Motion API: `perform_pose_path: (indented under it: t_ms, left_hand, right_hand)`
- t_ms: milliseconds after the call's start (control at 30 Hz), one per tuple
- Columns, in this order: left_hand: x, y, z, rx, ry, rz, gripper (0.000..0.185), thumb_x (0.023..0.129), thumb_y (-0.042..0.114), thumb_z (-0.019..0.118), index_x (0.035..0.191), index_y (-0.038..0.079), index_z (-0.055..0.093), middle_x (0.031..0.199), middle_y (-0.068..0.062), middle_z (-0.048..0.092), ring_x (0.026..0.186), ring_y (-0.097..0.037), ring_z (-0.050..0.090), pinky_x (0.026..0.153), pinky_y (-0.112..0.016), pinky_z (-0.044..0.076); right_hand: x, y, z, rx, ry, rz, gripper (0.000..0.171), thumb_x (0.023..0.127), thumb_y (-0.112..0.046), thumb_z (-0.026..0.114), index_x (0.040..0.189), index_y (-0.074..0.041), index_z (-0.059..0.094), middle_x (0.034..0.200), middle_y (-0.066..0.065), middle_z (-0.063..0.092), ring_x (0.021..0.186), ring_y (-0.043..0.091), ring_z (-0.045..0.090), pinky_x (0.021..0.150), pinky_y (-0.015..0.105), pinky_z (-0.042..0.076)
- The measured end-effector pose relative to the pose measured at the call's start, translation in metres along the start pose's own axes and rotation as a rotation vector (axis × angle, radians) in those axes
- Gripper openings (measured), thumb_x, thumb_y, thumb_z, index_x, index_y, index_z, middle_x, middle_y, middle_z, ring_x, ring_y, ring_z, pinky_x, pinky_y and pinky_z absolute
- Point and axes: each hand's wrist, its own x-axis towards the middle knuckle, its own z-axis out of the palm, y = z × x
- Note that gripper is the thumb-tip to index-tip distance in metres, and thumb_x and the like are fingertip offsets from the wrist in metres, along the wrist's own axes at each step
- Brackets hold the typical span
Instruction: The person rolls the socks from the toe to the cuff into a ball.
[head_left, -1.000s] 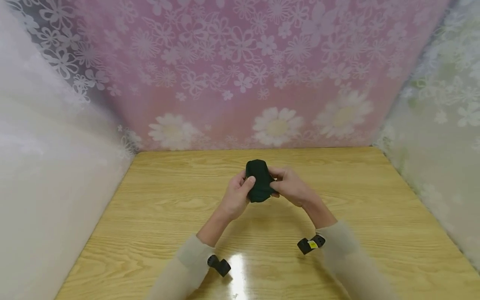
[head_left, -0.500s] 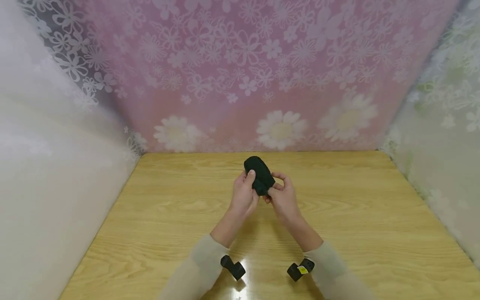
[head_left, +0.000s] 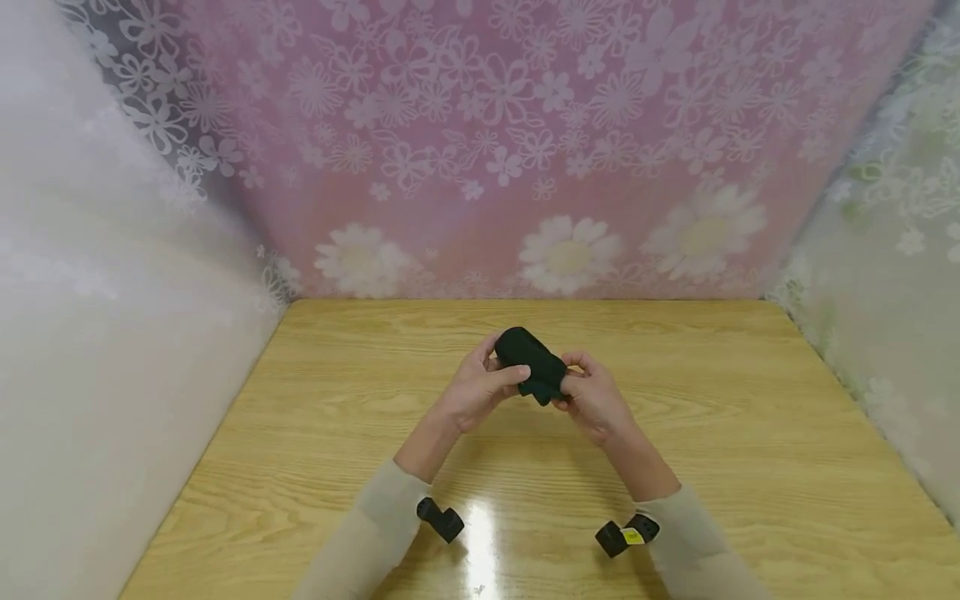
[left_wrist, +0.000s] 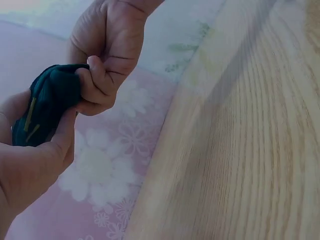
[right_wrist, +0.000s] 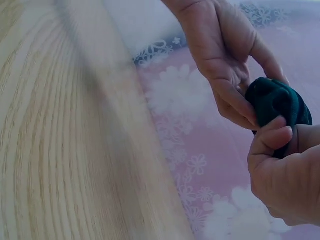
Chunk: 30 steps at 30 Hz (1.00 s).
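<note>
A dark green cloth bundle [head_left: 536,354], folded into a thick oblong like a rolled sock, is held up above the table between both hands. My left hand [head_left: 480,389] grips its left side, thumb lying across the front and fingers behind. At the lower right end, my right hand [head_left: 597,406] pinches the cloth's edge. Two short yellow marks show on the cloth roll [left_wrist: 47,100] in the left wrist view. The right wrist view has the bundle's gathered end [right_wrist: 275,100] facing the camera, the right fingertips at its folds.
Underneath is a light wood-grain table [head_left: 360,408]. A pink flowered backdrop [head_left: 450,167] rises at its far edge, with pale panels [head_left: 112,333] at the left and right sides. A small black wrist camera [head_left: 442,521] sits on each sleeve.
The bundle has tilted from upright to slanting down to the right. My hands drew closer together, then spread again, and a small flap now hangs from its underside.
</note>
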Motion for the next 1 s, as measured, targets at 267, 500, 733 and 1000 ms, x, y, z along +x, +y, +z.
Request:
perform_pose_path:
  t_ms: [267, 500, 733, 1000]
  left_hand:
    - [-0.004, 0.004, 0.016, -0.175, 0.102, 0.017, 0.033, 0.098, -0.008, 0.053, 0.130, -0.001, 0.046, 0.114, -0.011, 0.060, 0.099, -0.018, 0.069, 0.083, -0.027, 0.057]
    - [0.001, 0.009, 0.029, -0.460, 0.267, -0.012, 0.033, 0.100, -0.007, 0.050, 0.132, -0.004, 0.042, 0.128, -0.018, 0.049, 0.124, -0.032, 0.055, 0.093, -0.032, 0.053]
    - [0.002, 0.005, 0.031, -0.488, 0.348, 0.046, 0.040, 0.099, -0.005, 0.054, 0.136, -0.005, 0.039, 0.133, -0.022, 0.049, 0.128, -0.033, 0.054, 0.094, -0.029, 0.052]
    - [-0.009, 0.006, 0.026, -0.076, 0.243, -0.053, 0.043, 0.098, 0.007, 0.061, 0.135, -0.006, 0.042, 0.128, -0.023, 0.057, 0.104, -0.023, 0.069, 0.089, -0.031, 0.055]
  right_hand:
    - [-0.007, 0.008, 0.021, 0.251, 0.116, -0.066, 0.027, 0.094, 0.014, 0.042, 0.084, -0.011, 0.038, 0.105, 0.012, 0.042, 0.052, 0.006, 0.053, 0.046, 0.011, 0.043]
    - [-0.005, 0.019, 0.042, 0.224, 0.274, -0.198, 0.024, 0.091, 0.015, 0.041, 0.084, -0.008, 0.038, 0.086, 0.005, 0.043, 0.058, 0.010, 0.050, 0.050, 0.015, 0.041]
    - [-0.003, 0.024, 0.045, 0.070, 0.261, -0.235, 0.013, 0.094, 0.009, 0.044, 0.097, -0.004, 0.044, 0.093, 0.008, 0.051, 0.066, 0.012, 0.058, 0.058, 0.018, 0.050]
    - [-0.009, 0.011, 0.011, -0.291, 0.004, -0.327, 0.048, 0.103, -0.021, 0.055, 0.146, -0.004, 0.042, 0.136, 0.021, 0.051, 0.108, 0.019, 0.062, 0.083, 0.030, 0.057]
